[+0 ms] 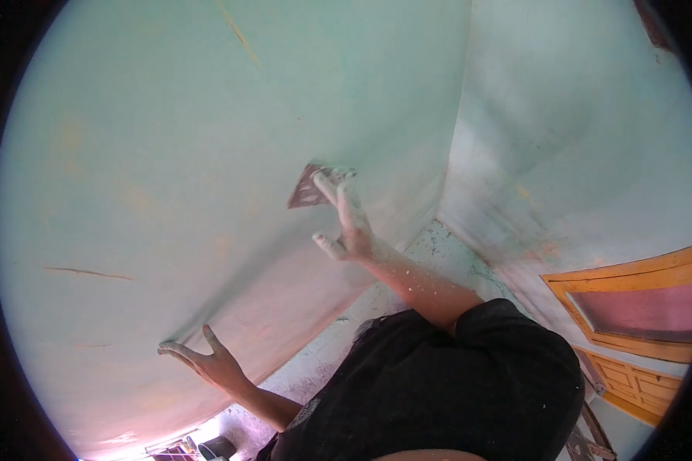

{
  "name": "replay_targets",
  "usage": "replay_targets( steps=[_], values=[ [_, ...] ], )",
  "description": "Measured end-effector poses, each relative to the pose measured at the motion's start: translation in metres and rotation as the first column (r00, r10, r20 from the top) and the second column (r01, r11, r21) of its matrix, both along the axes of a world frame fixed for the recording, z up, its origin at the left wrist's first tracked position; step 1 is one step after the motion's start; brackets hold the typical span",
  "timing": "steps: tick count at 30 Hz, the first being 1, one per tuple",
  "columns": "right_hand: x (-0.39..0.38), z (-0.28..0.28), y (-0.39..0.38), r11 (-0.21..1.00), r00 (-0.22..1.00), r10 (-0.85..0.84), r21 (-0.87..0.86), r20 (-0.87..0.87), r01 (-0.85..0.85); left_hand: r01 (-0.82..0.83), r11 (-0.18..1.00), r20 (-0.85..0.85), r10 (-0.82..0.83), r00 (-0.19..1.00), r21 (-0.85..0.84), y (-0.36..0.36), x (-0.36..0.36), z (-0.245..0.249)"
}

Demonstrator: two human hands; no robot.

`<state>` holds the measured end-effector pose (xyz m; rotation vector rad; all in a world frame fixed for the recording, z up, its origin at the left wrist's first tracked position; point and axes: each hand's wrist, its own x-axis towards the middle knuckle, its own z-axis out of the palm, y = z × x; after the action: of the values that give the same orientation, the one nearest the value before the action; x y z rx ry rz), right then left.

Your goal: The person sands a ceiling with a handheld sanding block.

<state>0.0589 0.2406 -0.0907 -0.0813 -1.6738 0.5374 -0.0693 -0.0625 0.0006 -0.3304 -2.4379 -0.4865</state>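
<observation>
1. The right hand (pixel 347 223) presses a thin brown sandpaper sheet (pixel 309 188) on the pale green wall (pixel 169 115), mid frame, fingers together.
2. The left hand (pixel 207 361), lower left, rests there, fingers spread.
3. The sheet looks light, bendy, rough; hold it under flat fingers.

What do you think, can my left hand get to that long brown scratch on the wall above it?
Probably yes. The left hand lies open on the wall, with only bare paint between it and the scratch; the right hand holds the sanding sheet elsewhere.
</observation>
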Motion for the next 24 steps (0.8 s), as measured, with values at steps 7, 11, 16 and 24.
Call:
replay_targets(
  steps=[7, 11, 16, 24],
  values=[
    [-0.002, -0.013, 0.036, 0.915, 0.982, -0.118, -0.401, -0.149, 0.05, 0.038, 0.999, 0.015, -0.038, 0.999, 0.007, -0.002, 0.005, 0.006],
    [-0.006, 0.017, 0.018, 0.977, 0.979, -0.153, -0.17, -0.131, 0.13, 0.047, 0.999, 0.01, -0.047, 0.999, 0.009, 0.002, 0.009, 0.007],
    [0.004, -0.026, -0.016, 0.994, 0.957, -0.105, 0.0, 0.269, 0.108, 0.048, 0.999, -0.042, -0.049, 0.998, -0.016, 0.0, 0.002, 0.002],
    [-0.014, -0.062, -0.038, 0.804, 0.994, -0.027, -0.589, 0.105, 0.084, 0.027, 0.999, -0.009, -0.027, 1.0, -0.019, -0.004, -0.006, -0.004]
  ],
)
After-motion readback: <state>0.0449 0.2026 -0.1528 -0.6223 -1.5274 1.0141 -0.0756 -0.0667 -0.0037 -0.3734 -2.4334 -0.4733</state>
